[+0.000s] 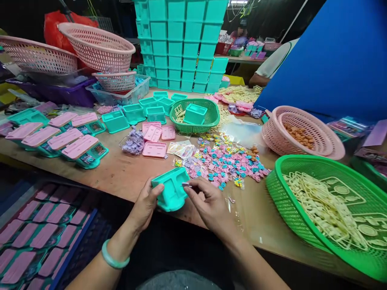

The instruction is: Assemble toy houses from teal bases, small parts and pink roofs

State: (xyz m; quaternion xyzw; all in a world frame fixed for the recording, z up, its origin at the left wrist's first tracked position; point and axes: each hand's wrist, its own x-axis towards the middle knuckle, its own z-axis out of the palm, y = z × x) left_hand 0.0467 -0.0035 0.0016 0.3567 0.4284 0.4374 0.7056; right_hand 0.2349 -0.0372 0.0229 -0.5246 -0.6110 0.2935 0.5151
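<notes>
The left hand (144,205) holds a green box (171,190) in its grip, the right hand (209,202) pinches a purple bit (185,184).

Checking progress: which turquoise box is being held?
The turquoise box at the front of the table, gripped by the left hand; the others sit unheld.

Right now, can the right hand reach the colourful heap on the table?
Probably yes: the heap lies just beyond the right hand, with nothing between, though its fingers pinch a small purple part.
</notes>
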